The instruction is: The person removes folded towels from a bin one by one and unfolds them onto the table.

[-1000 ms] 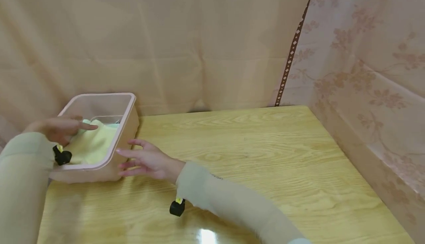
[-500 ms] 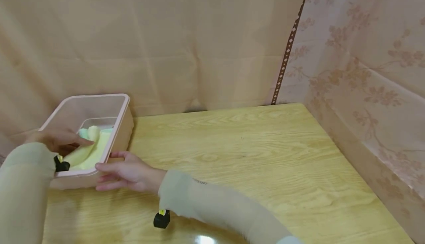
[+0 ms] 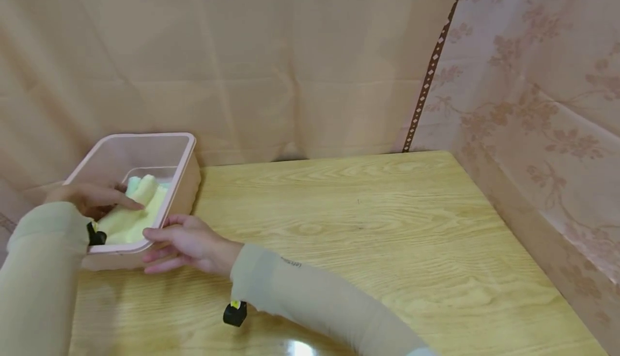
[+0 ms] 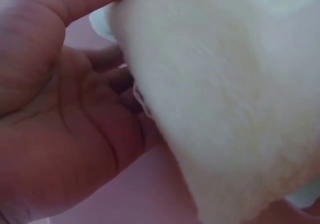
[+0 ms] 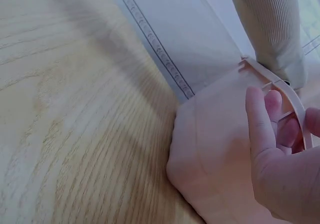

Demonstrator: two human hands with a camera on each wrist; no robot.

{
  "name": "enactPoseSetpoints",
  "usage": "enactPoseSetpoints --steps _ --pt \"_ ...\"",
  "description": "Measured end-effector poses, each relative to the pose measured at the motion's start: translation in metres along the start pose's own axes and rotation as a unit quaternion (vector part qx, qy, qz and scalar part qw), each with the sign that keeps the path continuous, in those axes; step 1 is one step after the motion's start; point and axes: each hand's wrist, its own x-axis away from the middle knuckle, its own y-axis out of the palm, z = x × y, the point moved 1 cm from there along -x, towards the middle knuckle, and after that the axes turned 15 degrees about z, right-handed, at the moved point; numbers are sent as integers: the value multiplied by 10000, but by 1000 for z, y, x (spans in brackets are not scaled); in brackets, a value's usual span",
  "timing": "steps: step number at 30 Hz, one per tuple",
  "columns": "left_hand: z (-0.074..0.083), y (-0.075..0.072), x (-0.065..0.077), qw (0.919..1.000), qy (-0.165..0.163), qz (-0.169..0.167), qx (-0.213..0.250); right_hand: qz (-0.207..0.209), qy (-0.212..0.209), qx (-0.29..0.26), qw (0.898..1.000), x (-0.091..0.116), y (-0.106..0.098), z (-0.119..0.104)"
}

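Note:
A pink plastic bin stands at the table's left side. Inside it lies a fluffy pale yellow towel, its far part raised in a fold, with a mint green cloth peeking out behind. My left hand reaches in over the left rim and holds the towel's edge. In the left wrist view the thumb lies over the towel while the other fingers go under it, partly hidden. At the bin's near right corner my right hand grips the rim, thumb on top and fingers below it outside.
The bin rests on a wood-grain table. Behind hangs a beige curtain, and a flowered pink cloth covers the right side. Small black cameras are strapped under the sleeved wrists.
My right hand has gone from beside the bin's wall to its near corner and now grips the rim. My left hand has taken hold of the towel's edge and raised a fold.

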Motion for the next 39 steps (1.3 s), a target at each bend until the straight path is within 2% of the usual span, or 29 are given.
enactPoseSetpoints --steps 5,9,13,20,24,27,29,31,34,37,39 --pt "-5 -1 -4 9997 -164 -168 100 -77 2 114 9999 -4 1 1" --pt "-2 -3 -4 10000 -3 54 45 -110 -65 150 9998 -6 0 1" --pt "6 -3 -2 9993 90 235 269 -132 -160 87 9997 -3 -3 0" --pt "8 -2 5 9980 240 51 582 -212 -168 190 9995 -2 -2 0" --pt "6 1 6 9982 313 250 450 -195 -125 255 9994 -4 -3 1" --pt "7 2 10 9973 299 496 451 -153 -117 400 9990 -3 -4 0" --pt "10 2 15 9960 400 645 482 -101 -111 568 9983 -2 -4 -1" --pt "18 -1 22 9944 576 810 345 -70 -148 769 9969 -1 -4 -3" --pt "37 -6 37 9881 990 1158 -195 -5 -231 1089 9938 -1 -6 -5" --pt "59 -11 54 9774 1250 1538 -739 4 -192 1202 9926 -3 -11 -7" --pt "72 -15 66 9659 1395 1853 -1147 -21 -128 1106 9938 -4 -16 -9"
